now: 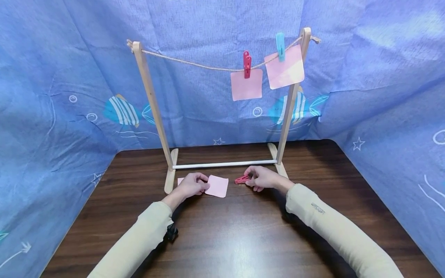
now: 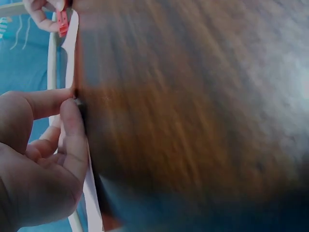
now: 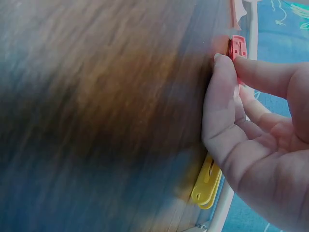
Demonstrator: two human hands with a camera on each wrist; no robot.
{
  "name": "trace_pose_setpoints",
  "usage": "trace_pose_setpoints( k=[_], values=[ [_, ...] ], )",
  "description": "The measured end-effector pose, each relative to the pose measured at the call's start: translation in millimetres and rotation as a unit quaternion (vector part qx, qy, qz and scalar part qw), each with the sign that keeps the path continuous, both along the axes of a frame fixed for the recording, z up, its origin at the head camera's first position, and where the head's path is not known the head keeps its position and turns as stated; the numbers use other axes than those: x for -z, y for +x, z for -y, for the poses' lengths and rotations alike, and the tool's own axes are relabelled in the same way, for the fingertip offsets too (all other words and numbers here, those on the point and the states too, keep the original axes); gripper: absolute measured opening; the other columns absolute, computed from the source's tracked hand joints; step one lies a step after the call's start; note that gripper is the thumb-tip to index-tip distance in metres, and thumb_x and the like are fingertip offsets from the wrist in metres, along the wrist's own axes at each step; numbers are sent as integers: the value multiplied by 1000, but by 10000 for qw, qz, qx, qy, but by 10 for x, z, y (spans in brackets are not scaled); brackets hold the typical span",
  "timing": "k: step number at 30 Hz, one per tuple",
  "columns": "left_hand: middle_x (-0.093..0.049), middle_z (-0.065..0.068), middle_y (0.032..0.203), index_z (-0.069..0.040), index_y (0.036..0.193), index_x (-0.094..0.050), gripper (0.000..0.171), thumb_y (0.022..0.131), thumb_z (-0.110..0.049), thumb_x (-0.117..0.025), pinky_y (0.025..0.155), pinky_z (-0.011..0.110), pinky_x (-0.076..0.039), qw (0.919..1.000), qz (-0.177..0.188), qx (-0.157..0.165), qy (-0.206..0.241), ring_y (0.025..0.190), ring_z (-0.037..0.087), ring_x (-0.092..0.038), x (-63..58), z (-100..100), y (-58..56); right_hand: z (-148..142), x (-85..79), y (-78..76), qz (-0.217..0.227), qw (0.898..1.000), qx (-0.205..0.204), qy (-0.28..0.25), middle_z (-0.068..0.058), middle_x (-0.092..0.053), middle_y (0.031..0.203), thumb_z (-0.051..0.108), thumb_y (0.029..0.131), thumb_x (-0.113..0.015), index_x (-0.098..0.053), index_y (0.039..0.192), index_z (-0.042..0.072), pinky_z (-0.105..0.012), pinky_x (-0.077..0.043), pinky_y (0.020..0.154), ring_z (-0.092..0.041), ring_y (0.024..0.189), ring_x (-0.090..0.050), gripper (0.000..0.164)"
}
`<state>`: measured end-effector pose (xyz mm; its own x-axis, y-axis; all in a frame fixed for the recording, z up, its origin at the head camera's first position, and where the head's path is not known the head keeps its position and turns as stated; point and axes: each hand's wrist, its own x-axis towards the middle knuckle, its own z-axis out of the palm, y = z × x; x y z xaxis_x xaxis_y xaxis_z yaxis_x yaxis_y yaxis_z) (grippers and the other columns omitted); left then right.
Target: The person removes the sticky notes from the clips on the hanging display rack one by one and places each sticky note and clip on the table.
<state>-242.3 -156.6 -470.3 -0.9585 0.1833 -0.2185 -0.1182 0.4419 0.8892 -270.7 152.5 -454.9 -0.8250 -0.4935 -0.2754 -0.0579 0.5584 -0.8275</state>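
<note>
My left hand (image 1: 193, 184) pinches the left edge of a pink paper square (image 1: 218, 187) low over the table. In the left wrist view its thumb and index finger (image 2: 72, 116) meet at the paper's edge. Part of another pink paper (image 1: 180, 180) shows beside that hand, mostly hidden behind it. To the right, my right hand (image 1: 262, 178) pinches a red clothespin (image 1: 241, 179) between thumb and fingers, with the clothespin's free end toward the paper. A yellow clothespin (image 3: 206, 183) lies by the right hand in the right wrist view; the hand covers part of it.
Behind the hands stands a wooden frame (image 1: 151, 98) with a white crossbar (image 1: 226, 164) low down. From its sagging string (image 1: 187, 61) hang two pink papers, one under a red clothespin (image 1: 247, 65), the other under a blue clothespin (image 1: 280, 46). Blue cloth (image 1: 208, 116) surrounds the dark table (image 1: 222, 239).
</note>
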Motion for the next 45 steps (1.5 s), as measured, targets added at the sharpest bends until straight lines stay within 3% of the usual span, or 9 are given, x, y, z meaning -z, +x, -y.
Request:
trace_pose_setpoints(
  k=[8, 17, 24, 30, 36, 40, 45],
  values=[
    [-59, 1, 69, -4, 105, -64, 20, 88, -11, -74, 52, 25, -50, 9922, -475, 297, -1110, 54, 12, -55, -74, -86, 64, 52, -10, 30, -49, 9994, 207, 262, -10, -62, 77, 14, 96, -72, -55, 119, 3, -30, -57, 55, -17, 60, -62, 31],
    [-60, 0, 69, -5, 105, -65, 21, 88, -12, -74, 52, 25, -48, 9903, -567, 261, -1245, 53, 11, -55, -97, -82, 71, 87, -21, 17, -266, 9984, 204, 446, -10, -60, 78, 19, 95, -73, -54, 125, 3, -31, -57, 54, -18, 61, -63, 38],
    [-60, 4, 77, -2, 109, -65, 23, 90, -12, -74, 58, 27, -55, 9969, -216, 60, -751, 65, 15, -59, -73, -36, 85, 117, 9, 46, -367, 9983, 213, 394, -9, -60, 77, 18, 95, -73, -55, 125, 3, -30, -57, 53, -18, 60, -62, 37],
    [-63, 6, 82, 2, 113, -63, 28, 91, -12, -73, 60, 27, -54, 9976, -318, 234, -562, 69, 16, -59, -78, -37, 89, 73, -12, 6, -474, 9975, 93, 516, -10, -62, 76, 17, 96, -72, -54, 129, 3, -31, -58, 52, -18, 58, -61, 39],
    [-67, 12, 92, 5, 119, -60, 30, 94, -10, -69, 66, 34, -60, 9985, -193, 476, -195, 79, 19, -65, -158, -20, 69, -38, -86, -54, -34, 9996, 23, 293, -14, -60, 85, 14, 101, -65, -53, 136, 4, -38, -61, 56, -23, 62, -62, 38],
    [-68, 18, 99, 4, 118, -60, 24, 98, -9, -65, 70, 39, -61, 9986, -95, 509, 122, 84, 25, -68, -249, -4, 60, -126, -198, -74, 175, 9995, -234, 103, -18, -62, 93, 16, 103, -61, -52, 136, 1, -42, -62, 59, -26, 67, -65, 37],
    [-62, 27, 116, 9, 126, -55, 30, 100, -6, -62, 80, 44, -60, 9925, 398, 717, 905, 99, 34, -66, -383, -15, 63, -243, -433, -133, 567, 9945, -594, -651, -22, -61, 99, 16, 105, -59, -48, 140, -4, -45, -63, 66, -26, 72, -67, 43]
  ],
)
